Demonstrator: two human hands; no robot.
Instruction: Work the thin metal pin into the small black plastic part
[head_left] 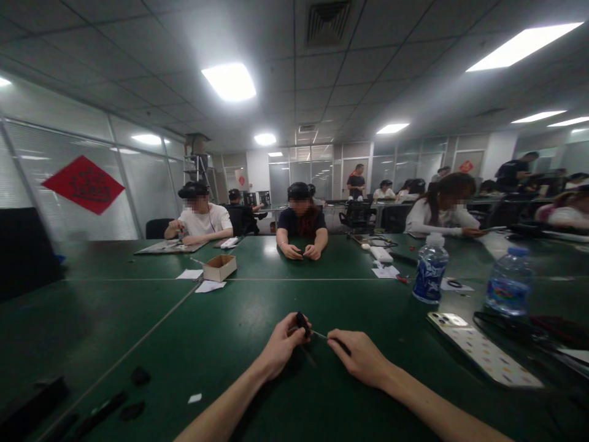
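Just above the green table [257, 294], my left hand [281, 345] is closed around a small black block-shaped part [302, 323], which is tilted. To its right, my right hand [359, 356] pinches a thin metal shaft [319, 335], probably a screwdriver, its handle hidden in my fingers. The shaft's tip points left at the black part; I cannot tell whether it touches. Several dark pieces, among them a small black piece [140, 376], lie at the lower left beside a white scrap [195, 398].
A patterned phone [483, 350] and two plastic bottles, one a blue-labelled bottle [431, 270], stand or lie at my right. Across the table are an open cardboard box [219, 268], paper sheets [210, 286] and several seated people, one person [301, 224] directly opposite.
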